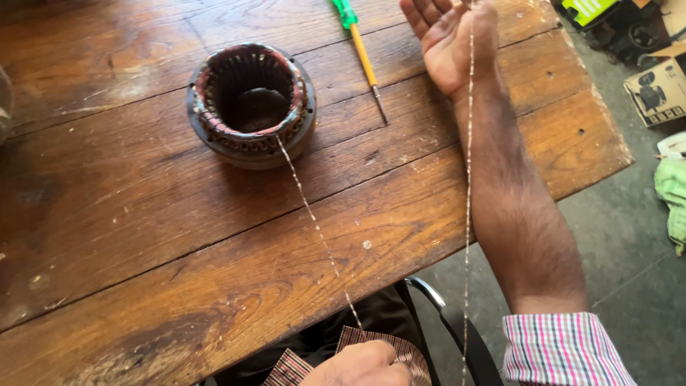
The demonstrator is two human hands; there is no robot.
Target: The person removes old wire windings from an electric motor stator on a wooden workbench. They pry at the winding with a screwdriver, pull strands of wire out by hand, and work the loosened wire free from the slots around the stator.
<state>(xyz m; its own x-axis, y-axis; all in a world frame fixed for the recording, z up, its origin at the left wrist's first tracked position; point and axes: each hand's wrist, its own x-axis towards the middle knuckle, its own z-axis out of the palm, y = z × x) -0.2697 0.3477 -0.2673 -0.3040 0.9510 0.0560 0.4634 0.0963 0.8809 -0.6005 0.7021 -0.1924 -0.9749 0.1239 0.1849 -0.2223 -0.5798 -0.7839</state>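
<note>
On the wooden counter (179, 236) stands a round motor stator (251, 104), open at the top like a short cup. Its inner wall is lined with slots and reddish windings, and the hollow middle shows only the dark bottom.

From the front rim of the stator a thin string (318, 229) runs across the counter toward the near edge, where the left hand (361, 364) is closed around it in a fist, just above the person's lap. A second stretch of the string goes from the lower edge of the picture up along the right forearm to the right hand (446, 36). This hand is open, palm up, fingers spread a little, and the string passes over the palm; I cannot tell if the fingers pinch it.

Just beside the right hand lies a screwdriver (363, 57) with a green and orange handle, its tip pointing toward the person. On the floor at the right are a cardboard box (657, 89) and a green cloth (672, 189).
</note>
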